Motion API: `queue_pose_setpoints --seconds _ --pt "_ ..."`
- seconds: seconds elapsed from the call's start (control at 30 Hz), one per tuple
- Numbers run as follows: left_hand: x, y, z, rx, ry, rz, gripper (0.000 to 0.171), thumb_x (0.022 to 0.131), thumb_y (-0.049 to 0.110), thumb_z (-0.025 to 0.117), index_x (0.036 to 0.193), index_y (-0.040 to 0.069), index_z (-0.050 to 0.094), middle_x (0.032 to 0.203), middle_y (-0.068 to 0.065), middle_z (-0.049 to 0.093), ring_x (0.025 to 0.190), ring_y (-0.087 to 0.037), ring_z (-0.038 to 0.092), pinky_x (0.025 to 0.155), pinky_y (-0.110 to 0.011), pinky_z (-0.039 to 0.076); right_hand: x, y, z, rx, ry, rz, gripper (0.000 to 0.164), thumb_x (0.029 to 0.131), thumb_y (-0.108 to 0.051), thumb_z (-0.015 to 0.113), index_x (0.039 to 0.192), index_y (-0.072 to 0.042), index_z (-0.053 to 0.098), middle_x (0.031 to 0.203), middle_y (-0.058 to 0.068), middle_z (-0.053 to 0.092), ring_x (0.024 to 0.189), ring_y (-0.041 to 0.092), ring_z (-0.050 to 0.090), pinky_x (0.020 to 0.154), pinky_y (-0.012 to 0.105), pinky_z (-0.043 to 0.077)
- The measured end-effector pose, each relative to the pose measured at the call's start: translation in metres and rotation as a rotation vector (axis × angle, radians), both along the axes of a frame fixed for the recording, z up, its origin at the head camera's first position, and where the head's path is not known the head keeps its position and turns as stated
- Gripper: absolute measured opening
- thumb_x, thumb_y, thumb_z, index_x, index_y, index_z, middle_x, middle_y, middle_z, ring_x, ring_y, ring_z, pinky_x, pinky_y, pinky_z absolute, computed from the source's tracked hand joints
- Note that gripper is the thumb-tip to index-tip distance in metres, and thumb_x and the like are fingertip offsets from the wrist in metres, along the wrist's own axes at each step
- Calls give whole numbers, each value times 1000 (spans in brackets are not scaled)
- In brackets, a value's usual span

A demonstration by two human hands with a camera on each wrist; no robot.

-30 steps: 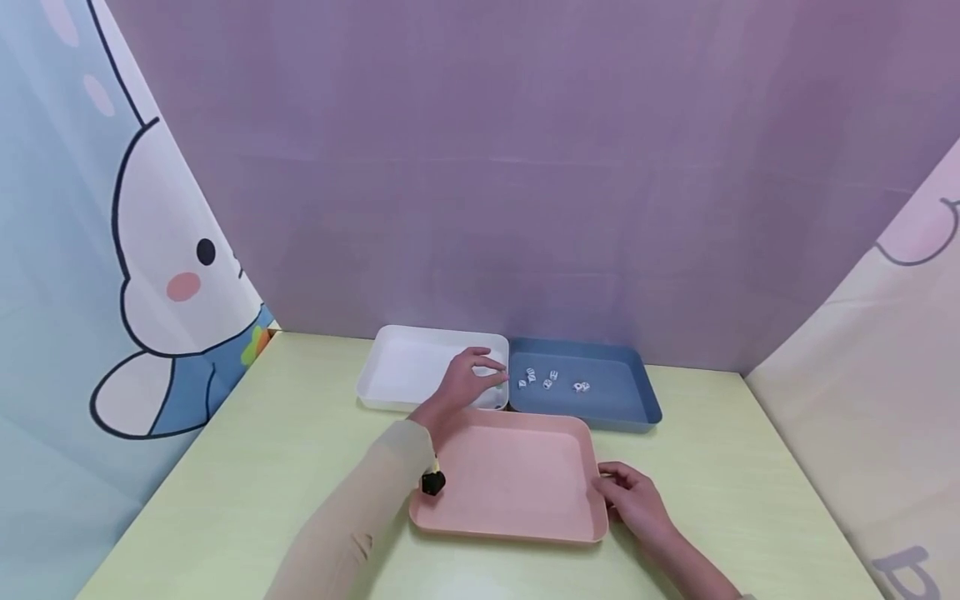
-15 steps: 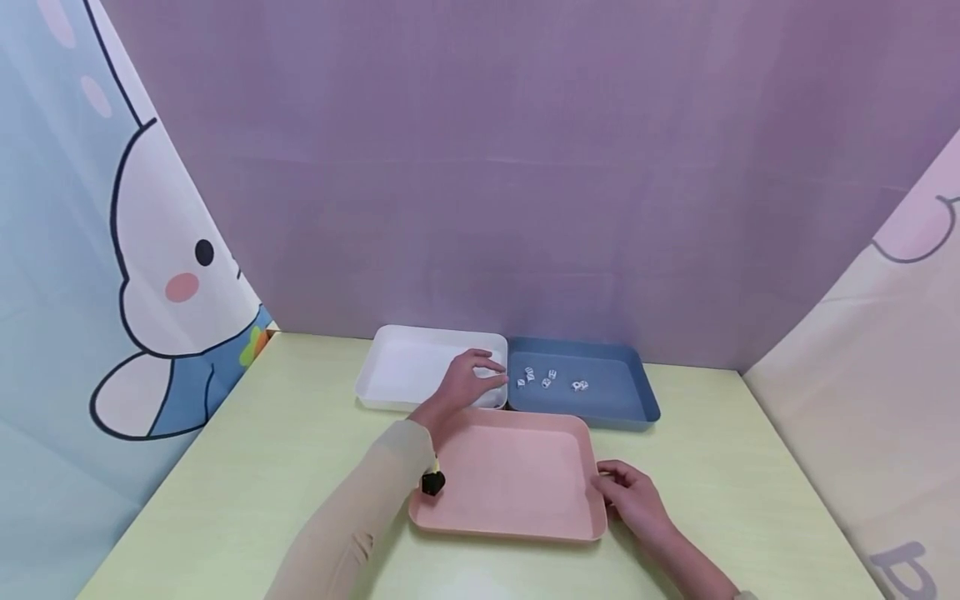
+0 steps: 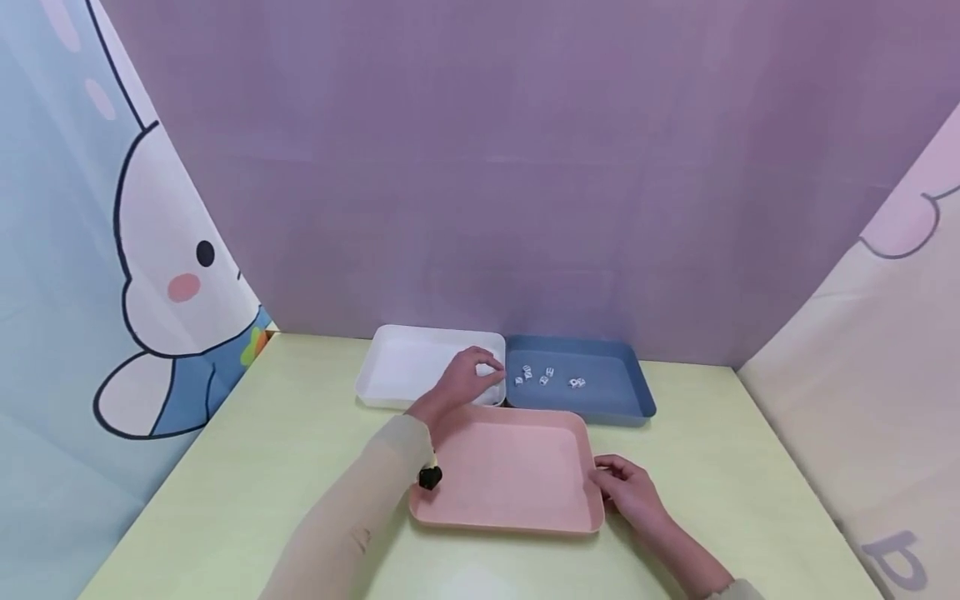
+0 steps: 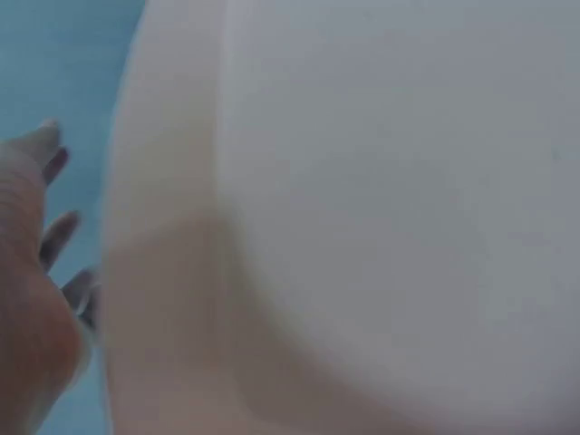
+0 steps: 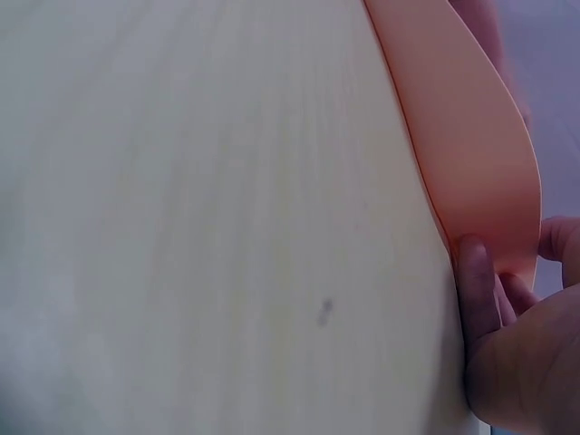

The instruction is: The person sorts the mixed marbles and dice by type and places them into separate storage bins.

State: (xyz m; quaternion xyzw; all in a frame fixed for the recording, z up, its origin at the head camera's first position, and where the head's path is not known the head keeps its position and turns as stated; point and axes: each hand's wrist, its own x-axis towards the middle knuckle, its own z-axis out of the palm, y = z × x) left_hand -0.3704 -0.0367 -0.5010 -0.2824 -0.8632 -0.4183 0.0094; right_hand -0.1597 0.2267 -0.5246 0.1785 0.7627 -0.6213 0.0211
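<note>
My left hand [image 3: 459, 382] hovers over the right end of a white tray [image 3: 397, 367], thumb and forefinger curved toward each other near its right rim. Nothing shows between those fingertips. In the left wrist view the left hand [image 4: 32, 299] has its fingers spread apart against blue. My right hand [image 3: 632, 493] grips the right wall of a pink tray [image 3: 517, 475]; in the right wrist view, fingers [image 5: 476, 281] press the wall's outside and the thumb comes over the rim. Several white dice [image 3: 527, 374] lie in the left half of a blue tray [image 3: 615, 375].
White and blue trays stand side by side at the back of the pale wooden table [image 3: 300, 467], with the pink tray in front of them. A purple curtain [image 3: 465, 167] rises behind. A black device [image 3: 430, 477] sits at my left wrist, over the pink tray's left side.
The left thumb and forefinger have drawn slightly closer together. My right hand keeps its grip on the pink tray, and the dice lie as before; the head view has shifted slightly.
</note>
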Motion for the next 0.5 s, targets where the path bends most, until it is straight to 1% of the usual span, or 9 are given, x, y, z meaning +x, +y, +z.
queue_pose_setpoints --seconds 0.07,0.17,0.27,0.4,0.5 --pt "7 -4 9 -80 -12 -50 18 92 27 68 102 14 75 111 -1 62 113 -22 55 99 -39 42 0 -1 -1 -3 -3 6 29 89 -12 68 114 3 64 82 8 62 66 20 60 55 29 49" --pt "18 -10 24 -187 -26 -124 24 94 27 65 111 10 72 114 -2 62 113 -26 55 98 -39 43 1 -2 -1 1 1 8 30 89 -13 68 114 3 64 82 8 61 66 20 59 54 29 48" --pt "29 -16 39 -295 -30 -165 30 95 27 64 119 10 69 119 -3 61 116 -27 54 99 -39 43 1 -2 0 5 9 7 31 89 -12 68 115 4 64 82 8 61 66 21 59 55 29 49" --pt "45 -32 56 -412 -20 -173 34 94 29 64 124 13 66 121 -1 62 117 -23 54 99 -38 44 1 -2 3 -1 5 22 31 90 -12 67 116 5 63 83 9 61 68 21 59 56 30 50" --pt "61 -47 66 -461 -10 -140 36 93 31 64 125 15 66 120 1 62 114 -20 56 96 -36 45 2 0 4 -3 0 27 31 91 -13 66 116 6 62 83 9 62 69 21 59 57 30 50"
